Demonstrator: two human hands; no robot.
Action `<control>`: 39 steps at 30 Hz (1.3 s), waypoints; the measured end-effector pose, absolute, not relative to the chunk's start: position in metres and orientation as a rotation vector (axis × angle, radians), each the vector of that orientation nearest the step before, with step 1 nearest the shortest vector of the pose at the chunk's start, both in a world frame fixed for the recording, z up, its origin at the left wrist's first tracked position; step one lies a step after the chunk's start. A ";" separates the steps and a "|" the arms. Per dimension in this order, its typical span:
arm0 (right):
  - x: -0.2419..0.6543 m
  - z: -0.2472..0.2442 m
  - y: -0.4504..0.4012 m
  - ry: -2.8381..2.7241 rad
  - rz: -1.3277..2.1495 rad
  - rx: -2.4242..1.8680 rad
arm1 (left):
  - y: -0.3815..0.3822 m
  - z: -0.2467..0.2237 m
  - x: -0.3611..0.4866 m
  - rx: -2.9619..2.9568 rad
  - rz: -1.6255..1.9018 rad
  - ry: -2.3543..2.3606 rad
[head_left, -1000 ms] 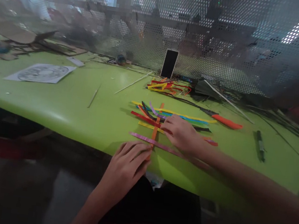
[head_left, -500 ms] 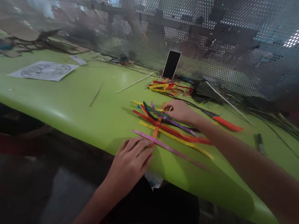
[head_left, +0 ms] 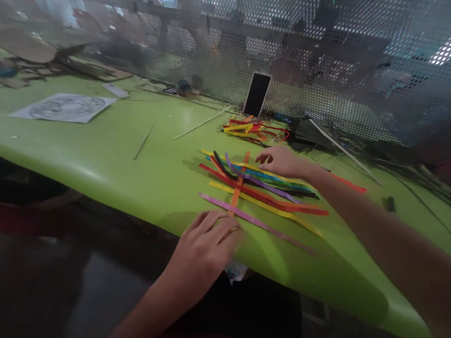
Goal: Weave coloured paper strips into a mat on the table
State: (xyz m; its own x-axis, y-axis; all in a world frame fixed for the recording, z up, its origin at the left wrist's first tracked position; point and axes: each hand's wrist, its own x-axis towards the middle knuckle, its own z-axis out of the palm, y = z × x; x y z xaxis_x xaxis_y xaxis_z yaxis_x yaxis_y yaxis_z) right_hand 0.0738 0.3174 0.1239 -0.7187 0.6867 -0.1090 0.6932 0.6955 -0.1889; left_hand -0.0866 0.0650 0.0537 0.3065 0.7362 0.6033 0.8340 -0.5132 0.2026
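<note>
Several coloured paper-like strips lie across the table, among them a pink strip (head_left: 252,218), a yellow strip (head_left: 282,214), a red-orange strip (head_left: 275,200) and a purple strip (head_left: 273,189). One upright orange strip (head_left: 235,195) crosses them, interlaced with some. My left hand (head_left: 209,242) is at the near table edge, its bent fingers closed at the lower end of the orange strip; the fingertips are partly hidden. Just right of that strip's far end is my right hand (head_left: 281,161), over the topmost yellow strip (head_left: 265,170). Its fingers are curved but apart, with nothing visible in them.
A phone (head_left: 256,95) leans upright against a perforated metal screen (head_left: 341,62). Before it lies a tangle of red and yellow strips (head_left: 251,131). Thin sticks (head_left: 202,122), a printed sheet (head_left: 62,107), cardboard scraps (head_left: 24,45) and a marker (head_left: 391,204) are on the green table (head_left: 123,177).
My right hand has lifted off the strips' far end and shifted slightly right, showing more of the blue and green strips. My left hand has moved slightly right.
</note>
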 end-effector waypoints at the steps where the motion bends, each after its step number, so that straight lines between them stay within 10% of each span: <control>1: 0.076 0.124 0.319 2.853 -0.348 1.160 | 0.068 0.054 -0.085 -2.438 -0.939 -1.452; 39: 0.081 0.115 0.316 2.943 -0.344 1.026 | 0.106 0.065 -0.038 -2.674 -0.722 -1.492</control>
State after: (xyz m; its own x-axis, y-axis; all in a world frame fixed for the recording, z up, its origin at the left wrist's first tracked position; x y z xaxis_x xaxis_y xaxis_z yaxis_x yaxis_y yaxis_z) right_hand 0.0812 0.3158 0.1146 -0.7857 0.6137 -0.0770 0.6149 0.7617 -0.2042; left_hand -0.0380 0.1062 0.0648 0.4446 0.8073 0.3881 0.8052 -0.5500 0.2217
